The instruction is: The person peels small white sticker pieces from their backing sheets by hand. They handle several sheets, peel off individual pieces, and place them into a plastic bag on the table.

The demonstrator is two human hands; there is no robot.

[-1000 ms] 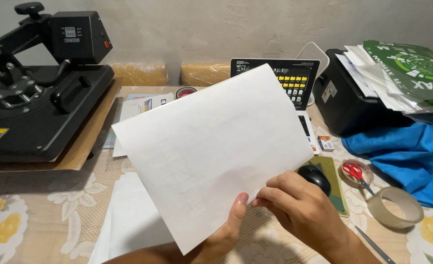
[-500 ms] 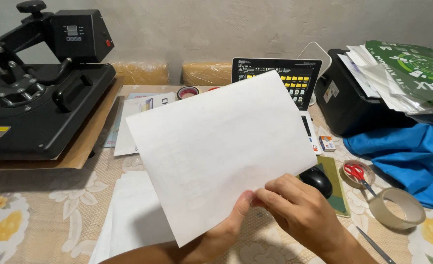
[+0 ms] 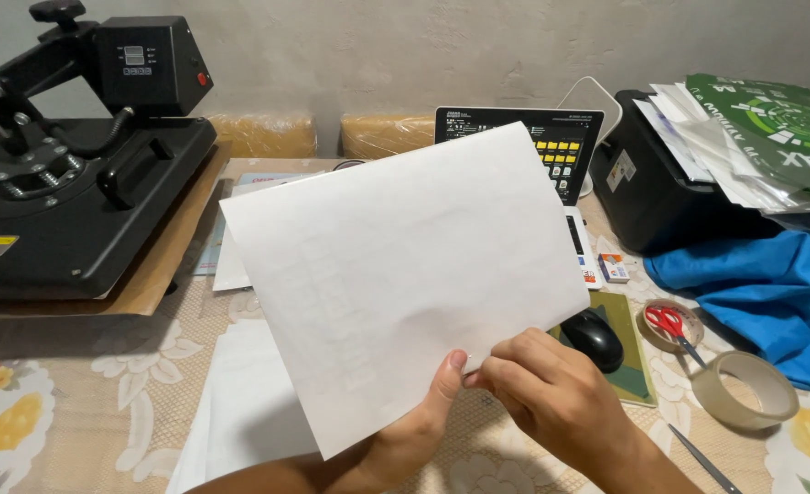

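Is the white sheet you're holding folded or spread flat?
Spread flat: the white sheet shows all four edges with no crease, held up by its lower edge between the left hand and right hand.

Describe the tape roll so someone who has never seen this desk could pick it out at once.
Start at the black printer on the desk's right side, then come down past the blue cloth to the near right edge. The tape roll lies flat there. It is a clear, open ring, unlike the smaller round holder with red-handled scissors beside it.
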